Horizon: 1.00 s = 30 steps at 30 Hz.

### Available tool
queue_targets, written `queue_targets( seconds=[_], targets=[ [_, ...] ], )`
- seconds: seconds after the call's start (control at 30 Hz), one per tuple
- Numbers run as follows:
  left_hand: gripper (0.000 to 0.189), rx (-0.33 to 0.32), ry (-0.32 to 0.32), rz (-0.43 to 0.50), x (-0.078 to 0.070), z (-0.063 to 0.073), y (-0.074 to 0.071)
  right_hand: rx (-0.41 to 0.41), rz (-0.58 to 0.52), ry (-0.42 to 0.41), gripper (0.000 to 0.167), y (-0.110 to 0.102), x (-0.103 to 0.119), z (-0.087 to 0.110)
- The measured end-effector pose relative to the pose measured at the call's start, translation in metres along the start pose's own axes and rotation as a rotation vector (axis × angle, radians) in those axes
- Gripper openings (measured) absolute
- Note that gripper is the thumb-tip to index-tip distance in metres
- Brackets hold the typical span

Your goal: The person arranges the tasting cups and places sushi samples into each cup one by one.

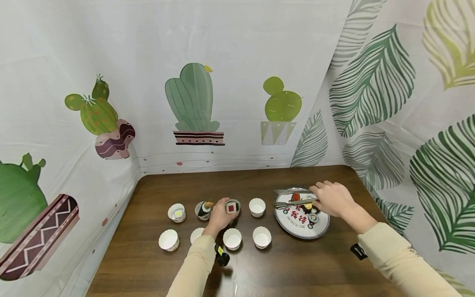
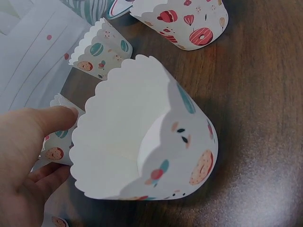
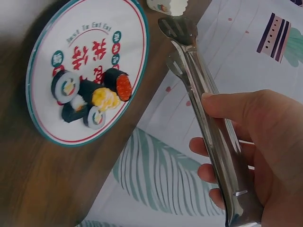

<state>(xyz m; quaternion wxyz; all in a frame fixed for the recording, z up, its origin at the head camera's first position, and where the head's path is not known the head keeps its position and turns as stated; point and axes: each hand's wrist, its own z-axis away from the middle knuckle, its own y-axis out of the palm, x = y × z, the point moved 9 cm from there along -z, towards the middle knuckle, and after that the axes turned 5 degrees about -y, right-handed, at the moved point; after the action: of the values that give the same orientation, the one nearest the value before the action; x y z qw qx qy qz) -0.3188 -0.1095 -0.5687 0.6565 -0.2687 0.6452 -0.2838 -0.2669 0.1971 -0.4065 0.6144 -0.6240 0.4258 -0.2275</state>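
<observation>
currently, left fingers [image 2: 51, 180] gripping cup [image 2: 62, 150] holding sushi [image 1: 232, 207], right fingers [image 3: 206, 173] clamped on tongs [image 3: 214, 153], sushi pieces [image 3: 88, 89] on plate [image 3: 49, 47]

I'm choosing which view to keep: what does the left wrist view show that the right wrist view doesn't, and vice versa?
Only left wrist: the left hand gripping a cup, with an empty cup in front.
Only right wrist: the right hand gripping tongs, and the sushi.
Both: the table, the cloth, cups (one, cut off, in the right view) and apparently the plate (just a sliver of rim in the left).
</observation>
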Motion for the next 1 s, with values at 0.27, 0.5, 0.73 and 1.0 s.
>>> queue_targets(
  seconds=[0.27,0.5,0.73,1.0],
  targets=[
    [0.064,-0.005,0.012,-0.005,0.001,-0.001,0.000,-0.028,0.007,-0.012,0.033,-0.006,0.001,0.015],
    [0.063,0.006,0.003,0.012,0.000,0.000,0.000,-0.067,0.014,-0.019,0.031,-0.004,0.001,0.027],
    [0.063,0.002,0.010,0.020,-0.003,0.002,-0.001,-0.079,0.023,-0.025,0.033,0.000,0.001,0.039],
    [0.063,0.017,-0.018,0.032,-0.001,0.001,0.000,-0.038,0.024,-0.007,0.034,0.008,-0.002,0.049]
  ],
)
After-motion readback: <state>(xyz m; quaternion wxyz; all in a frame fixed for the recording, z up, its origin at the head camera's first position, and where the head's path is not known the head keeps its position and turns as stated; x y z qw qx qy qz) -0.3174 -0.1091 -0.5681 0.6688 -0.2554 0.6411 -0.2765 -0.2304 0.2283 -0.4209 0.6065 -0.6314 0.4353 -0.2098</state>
